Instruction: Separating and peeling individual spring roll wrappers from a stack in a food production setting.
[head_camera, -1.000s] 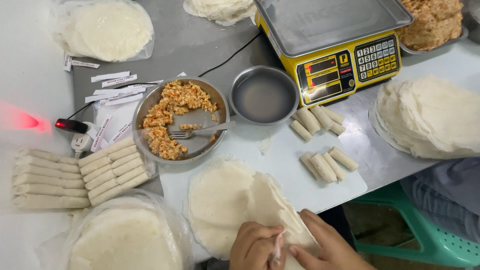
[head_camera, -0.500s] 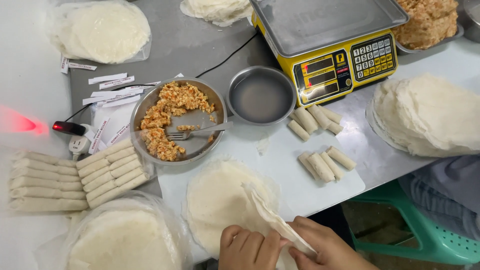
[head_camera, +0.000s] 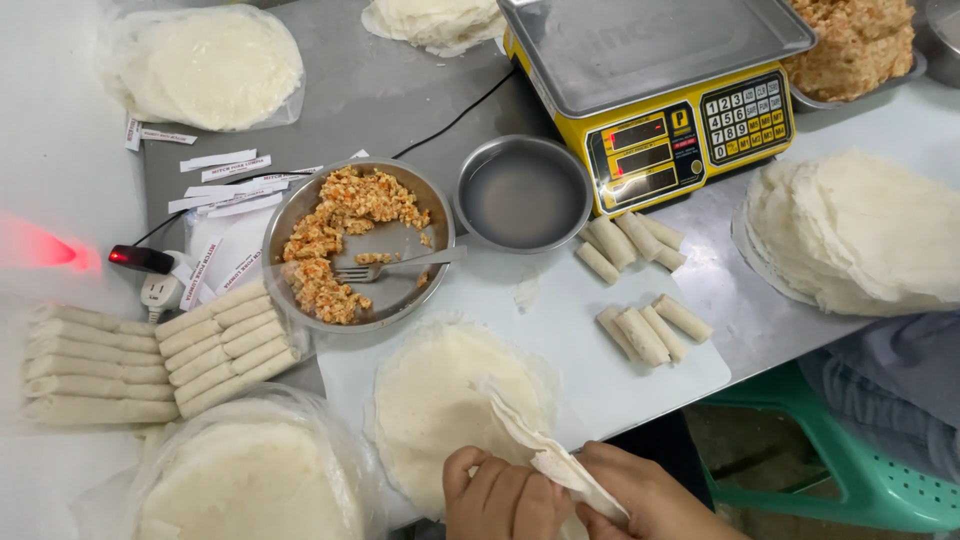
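At the bottom edge my left hand (head_camera: 500, 497) and my right hand (head_camera: 645, 498) together pinch a thin white wrapper sheet (head_camera: 545, 450), lifted and folded off the near edge of a round stack of wrappers (head_camera: 445, 400) on the white board (head_camera: 590, 370). Just beyond the stack stands a metal bowl (head_camera: 400, 290) with orange minced filling (head_camera: 325, 240) and a fork (head_camera: 395, 265) lying in it. Both hands are closed on the sheet's edge.
A small metal dish of water (head_camera: 523, 193) and a yellow scale (head_camera: 655, 80) stand behind. Finished rolls (head_camera: 655, 325) lie on the board, more rolls (head_camera: 150, 355) at left. Bagged wrapper stacks (head_camera: 245, 480) and a loose pile (head_camera: 860, 230) flank the board. Green stool (head_camera: 850, 470) at right.
The wrapper sheet has been peeled further up from the stack and now stands lifted between both hands; the hands shifted slightly right. The view has drifted a little.
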